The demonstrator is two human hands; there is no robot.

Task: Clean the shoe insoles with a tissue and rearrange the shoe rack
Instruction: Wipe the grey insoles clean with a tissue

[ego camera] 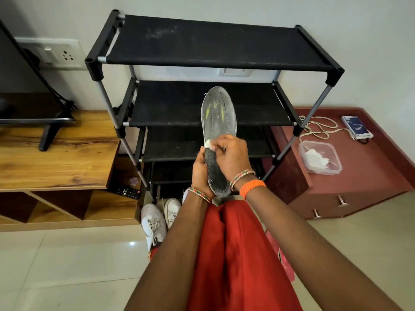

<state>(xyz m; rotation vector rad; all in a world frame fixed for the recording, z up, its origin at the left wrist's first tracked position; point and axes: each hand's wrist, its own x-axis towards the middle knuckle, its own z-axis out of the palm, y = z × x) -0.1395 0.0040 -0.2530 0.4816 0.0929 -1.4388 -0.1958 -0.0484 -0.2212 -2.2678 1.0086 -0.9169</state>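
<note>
Hands meet in front of the shoe rack: the left hand grips the heel end of a grey insole, held toe-up, while the right hand pinches a small white tissue against its middle. Behind it stand the rack's black shelves (the top one dusty). White sneakers sit on the floor at the rack's foot. Left, a wooden worktop carries a TV stand; right, a clear box of tissues rests on a red cabinet.
</note>
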